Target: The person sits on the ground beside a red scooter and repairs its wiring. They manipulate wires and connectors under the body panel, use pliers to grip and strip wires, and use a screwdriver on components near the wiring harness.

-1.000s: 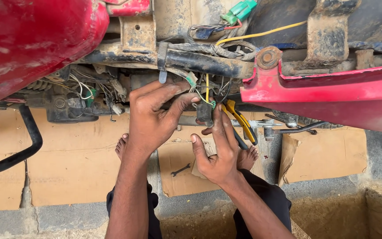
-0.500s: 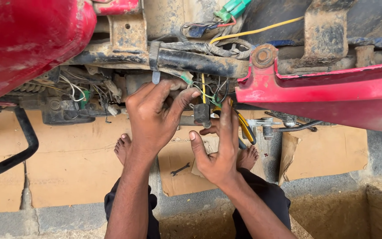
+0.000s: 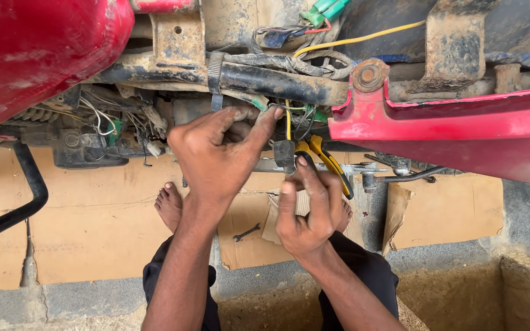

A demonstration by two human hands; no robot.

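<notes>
- Pliers with yellow-and-black handles sit in the right hand, just under the red body panel; that grip is clamped on the handles, thumb stretched up to a small black connector.
- Beside it, the left hand reaches up into the wire bundle, its grip pinched together on a green-tipped wire below the rusty frame tube.
- Below the hands, the person's bare foot rests on flattened cardboard, with a small spanner lying near it.
- Farther up, a yellow wire runs along the underside, and green connectors sit at the top edge.
- To the far left, a red fuel tank bulges over a black hose.
</notes>
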